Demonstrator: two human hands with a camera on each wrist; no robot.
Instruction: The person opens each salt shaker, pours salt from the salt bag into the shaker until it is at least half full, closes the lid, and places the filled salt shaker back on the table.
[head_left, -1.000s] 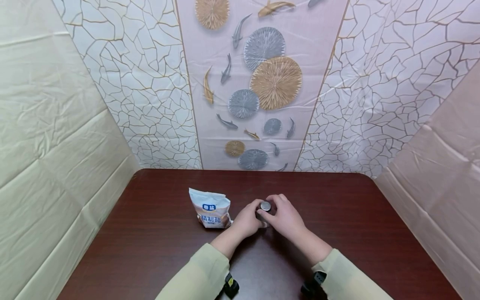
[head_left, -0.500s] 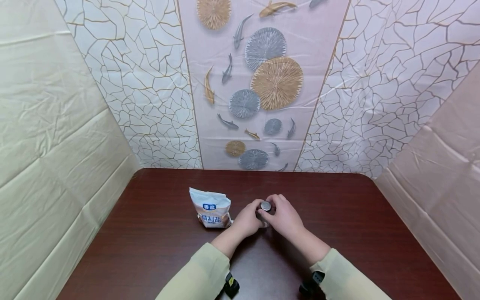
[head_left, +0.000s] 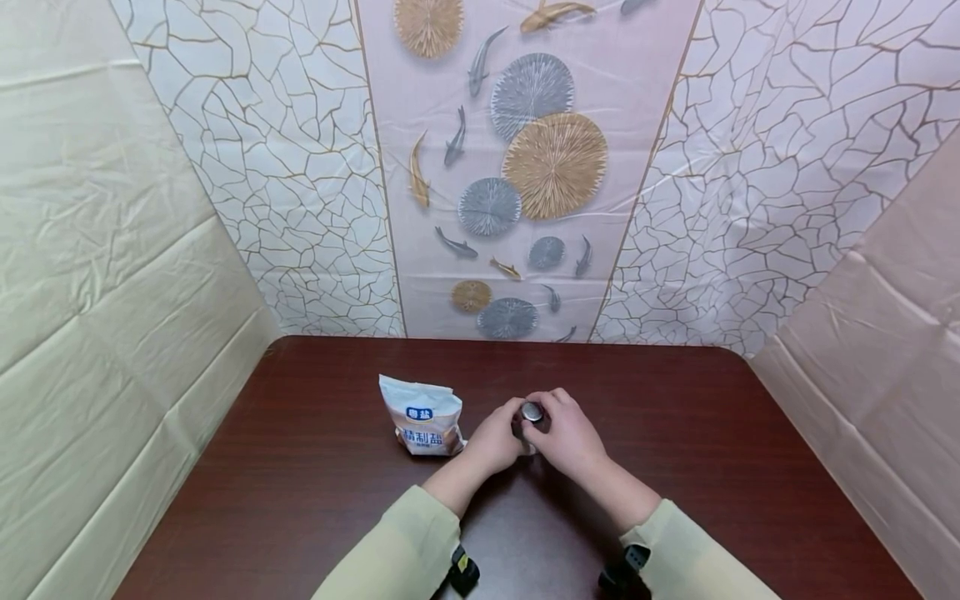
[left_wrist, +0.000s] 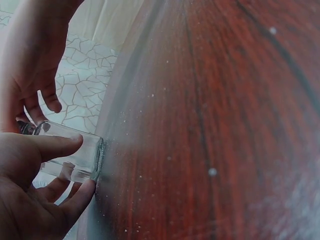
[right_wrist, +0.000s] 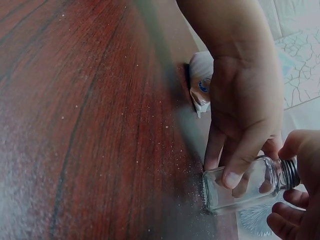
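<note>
A small clear glass bottle [right_wrist: 235, 187] stands upright on the table between my hands. Its ribbed dark screw cap [right_wrist: 290, 174] has a silvery top, seen from above in the head view. My left hand [head_left: 495, 438] grips the bottle's body, thumb on one side and fingers on the other. At the top, my right hand [head_left: 572, 435] holds the cap between thumb and index finger. In the right wrist view its other fingers are spread below the cap. The hands hide most of the bottle from the head camera.
A blue-and-white bag of salt [head_left: 422, 421] stands left of my left hand. White grains are scattered over the dark red-brown table [head_left: 315, 483]. Patterned cloth [head_left: 555, 275] hangs behind the table, with pale cloth at both sides.
My right thumb and fingers have shifted slightly around the cap. My left hand, the bottle and the salt bag stay in place.
</note>
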